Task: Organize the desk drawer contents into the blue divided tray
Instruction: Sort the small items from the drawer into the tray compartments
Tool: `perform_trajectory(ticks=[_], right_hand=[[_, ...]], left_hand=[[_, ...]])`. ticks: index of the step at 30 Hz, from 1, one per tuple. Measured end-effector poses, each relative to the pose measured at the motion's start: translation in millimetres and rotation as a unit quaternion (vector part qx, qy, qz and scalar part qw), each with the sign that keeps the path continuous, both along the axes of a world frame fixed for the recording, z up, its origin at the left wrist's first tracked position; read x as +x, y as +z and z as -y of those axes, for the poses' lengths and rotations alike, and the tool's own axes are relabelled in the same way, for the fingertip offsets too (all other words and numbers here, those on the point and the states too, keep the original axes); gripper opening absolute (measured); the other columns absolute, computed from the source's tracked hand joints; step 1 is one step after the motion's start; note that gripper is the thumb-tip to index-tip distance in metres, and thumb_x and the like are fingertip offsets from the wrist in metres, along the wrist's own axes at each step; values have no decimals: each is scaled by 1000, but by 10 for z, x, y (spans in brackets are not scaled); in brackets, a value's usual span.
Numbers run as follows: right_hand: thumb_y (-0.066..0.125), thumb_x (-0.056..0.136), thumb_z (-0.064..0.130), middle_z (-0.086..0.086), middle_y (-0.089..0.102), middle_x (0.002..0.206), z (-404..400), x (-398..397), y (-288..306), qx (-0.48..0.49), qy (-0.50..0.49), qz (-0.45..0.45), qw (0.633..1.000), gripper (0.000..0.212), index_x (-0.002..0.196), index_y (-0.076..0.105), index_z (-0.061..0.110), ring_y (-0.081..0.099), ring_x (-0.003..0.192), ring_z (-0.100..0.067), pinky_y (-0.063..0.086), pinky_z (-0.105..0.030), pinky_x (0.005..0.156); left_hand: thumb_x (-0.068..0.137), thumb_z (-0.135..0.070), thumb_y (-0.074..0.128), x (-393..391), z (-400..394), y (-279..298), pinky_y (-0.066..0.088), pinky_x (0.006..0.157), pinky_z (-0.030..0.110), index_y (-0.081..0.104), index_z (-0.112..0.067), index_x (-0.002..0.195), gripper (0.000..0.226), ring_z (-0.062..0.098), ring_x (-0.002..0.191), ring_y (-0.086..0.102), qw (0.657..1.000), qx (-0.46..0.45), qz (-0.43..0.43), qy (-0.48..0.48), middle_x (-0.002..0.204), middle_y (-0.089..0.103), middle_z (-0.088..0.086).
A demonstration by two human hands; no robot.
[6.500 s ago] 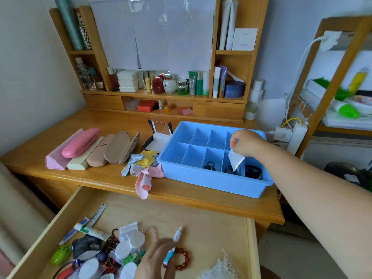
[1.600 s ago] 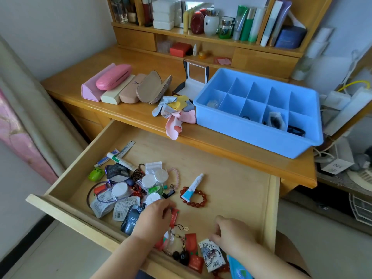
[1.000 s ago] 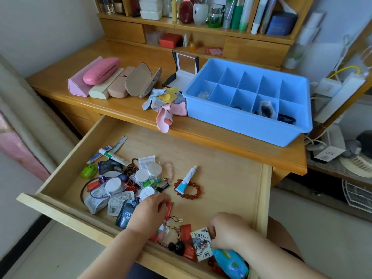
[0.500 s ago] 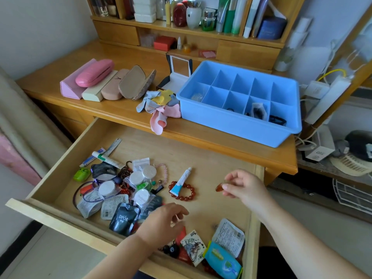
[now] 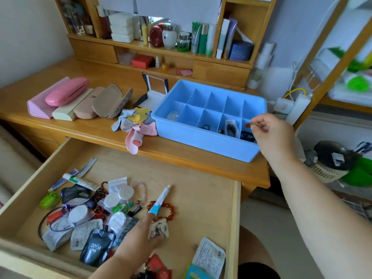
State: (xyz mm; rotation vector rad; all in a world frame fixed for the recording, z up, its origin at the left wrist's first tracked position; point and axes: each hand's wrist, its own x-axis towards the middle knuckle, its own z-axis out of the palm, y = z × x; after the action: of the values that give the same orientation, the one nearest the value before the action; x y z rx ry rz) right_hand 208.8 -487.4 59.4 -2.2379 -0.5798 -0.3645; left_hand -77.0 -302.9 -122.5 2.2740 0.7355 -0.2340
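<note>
Now the right hand (image 5: 270,135), pinching a small brown bead (image 5: 248,124) over the tray's (image 5: 201,141) 4 o'clock cell, should lower before letting go.

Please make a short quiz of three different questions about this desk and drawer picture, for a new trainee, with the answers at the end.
1. True or false: the right hand pinches a small amber piece over the blue divided tray.
2. What does the left hand hold? A) small printed packet B) green clip C) toothpaste tube
3. Fill in: the blue-capped tube lies across the red bead ______ in the drawer.

Key: 1 true; 2 A, the small printed packet; 3 bracelet.
</note>
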Motion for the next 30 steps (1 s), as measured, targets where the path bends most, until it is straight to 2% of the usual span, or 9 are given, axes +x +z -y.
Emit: perform_trajectory(ticks=[5,9,12,15,18,23,26,28,30], right_hand=[[21,97,53,-8,65,115,-138,83,-178,-320,2,5,947,57,120,61,19,52,114,-27,20,-46,108],[35,96,50,-13,57,131,0,-55,-248,-267,29,98,958,55,132,52,11,40,131,-30,16,-47,111],[54,88,34,-10,65,114,65,-585,-385,-190,129,235,944,37,112,65,9,55,109,-32,38,-46,98],[54,88,38,0,68,95,89,-1231,-735,-296,321,54,898,26,100,69,21,63,89,-27,48,-35,75],[55,82,59,5,56,121,145,-1642,-1188,-457,363,-145,799,50,123,54,31,55,111,-20,41,-30,85],[71,70,50,-6,36,131,217,-1892,-1584,-558,403,-97,719,72,130,43,24,33,120,-28,33,-42,92],[68,78,34,-2,40,130,133,-1785,-1647,-512,366,-124,767,53,125,45,27,41,118,-27,38,-38,86],[66,80,36,5,53,104,46,-1629,-1605,-450,316,-172,818,25,98,52,29,53,99,-23,37,-30,70],[65,80,40,9,51,74,-16,-1465,-1558,-394,249,-234,853,26,77,43,27,54,77,-18,32,-28,55]], left_hand=[[84,-21,68,-14,-121,58,53,49,27,49,-26,109,31,14,57,65,974,-128,81,168,79,68,1],[90,-16,60,-40,-113,138,47,46,20,51,-23,114,26,4,47,58,968,-167,78,173,83,68,1],[91,-20,59,-78,-76,137,48,51,19,49,-31,117,30,2,50,61,981,-123,55,138,87,65,-2],[91,-15,58,-92,-7,153,49,58,11,50,-27,123,34,-1,61,65,963,-211,76,152,94,67,3],[93,-5,51,-118,43,148,47,96,29,39,-32,137,53,8,113,59,890,-432,78,121,132,54,-6],[94,-11,50,-133,18,213,41,78,13,40,-28,138,49,4,112,50,968,-231,44,91,132,52,-6],[91,-15,53,-211,-48,223,47,83,22,52,-24,126,36,6,99,56,995,-76,13,62,111,59,-8],[90,-17,53,-264,-61,242,49,84,25,59,-24,114,26,9,94,60,999,-30,-14,42,103,62,-10],[88,-19,50,-287,-68,264,49,73,25,61,-24,97,15,15,87,62,998,27,-62,18,90,60,-10]])
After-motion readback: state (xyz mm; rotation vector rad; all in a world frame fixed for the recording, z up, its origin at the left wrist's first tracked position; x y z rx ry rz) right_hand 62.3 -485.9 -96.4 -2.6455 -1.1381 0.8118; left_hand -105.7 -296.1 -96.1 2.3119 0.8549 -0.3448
